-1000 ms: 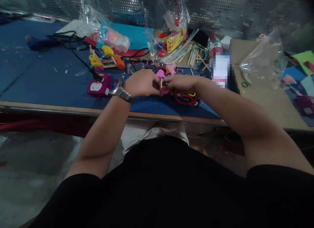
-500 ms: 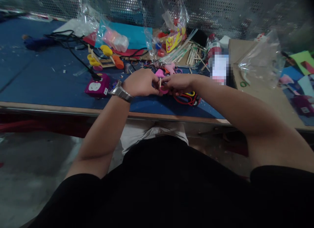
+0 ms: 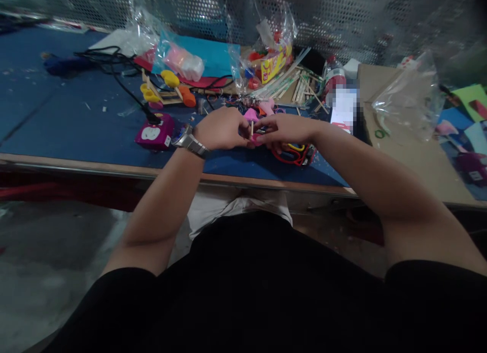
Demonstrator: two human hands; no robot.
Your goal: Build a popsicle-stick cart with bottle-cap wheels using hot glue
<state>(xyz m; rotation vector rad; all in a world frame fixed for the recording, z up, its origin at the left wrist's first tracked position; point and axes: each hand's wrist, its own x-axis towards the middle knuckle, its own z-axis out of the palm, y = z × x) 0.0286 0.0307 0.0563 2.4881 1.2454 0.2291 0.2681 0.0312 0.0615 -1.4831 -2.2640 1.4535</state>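
My left hand (image 3: 219, 129), with a metal watch (image 3: 189, 142) on its wrist, and my right hand (image 3: 284, 130) meet over the blue table mat (image 3: 76, 125). Between the fingertips stands a short wooden stick (image 3: 251, 127) with a small pink piece (image 3: 255, 138) at its base; both hands pinch this piece together. Pink foam shapes (image 3: 251, 114) lie just behind the fingers. Red-handled scissors (image 3: 292, 154) lie on the mat under my right wrist.
A magenta power socket (image 3: 155, 133) with a black cable sits left of my left hand. Wooden sticks (image 3: 300, 86), plastic bags (image 3: 409, 97), a bottle (image 3: 333, 79), yellow and orange foam pieces (image 3: 167, 89) and coloured sheets crowd the back. The table edge (image 3: 114, 168) runs in front.
Both hands stay together on the stick and pink piece, with only small finger shifts. The view has tilted slightly.
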